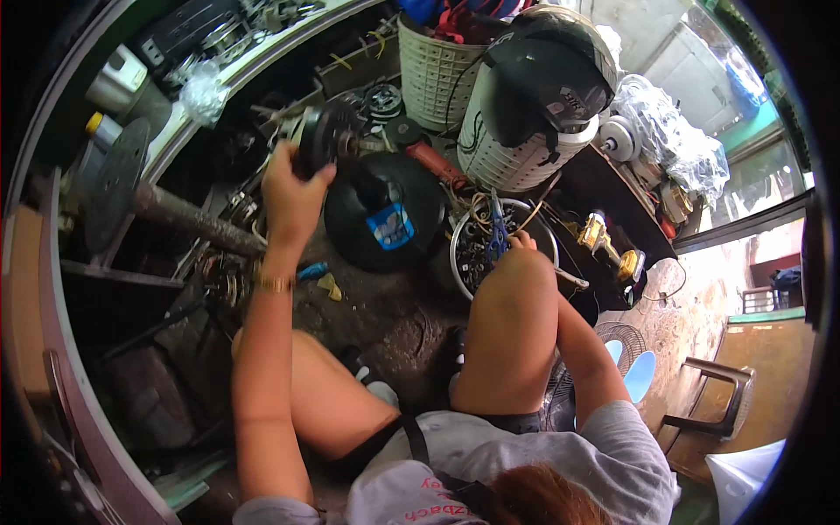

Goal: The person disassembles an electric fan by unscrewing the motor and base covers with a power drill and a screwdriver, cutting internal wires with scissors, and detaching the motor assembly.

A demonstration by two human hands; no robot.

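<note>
My left hand (293, 192) is closed around the edge of a round black motor-like part (325, 140) with a short metal stub on its side, lifted above the floor. Just right of it lies a broad black round base (350, 241) with a blue label. My right hand (522, 241) is partly hidden behind my raised knee. Its fingers are curled at the handles of blue-handled pliers (498, 232), whose jaws point away from me. Under the pliers stands a metal bowl (456, 267) full of small dark parts.
Beyond the bowl are white perforated baskets (437, 74), one topped by a black helmet-like shell (551, 83). An angle grinder (429, 162) lies beside them. Yellow power drills (608, 245) rest at right. A rusty post with a round plate (192, 214) leans at left.
</note>
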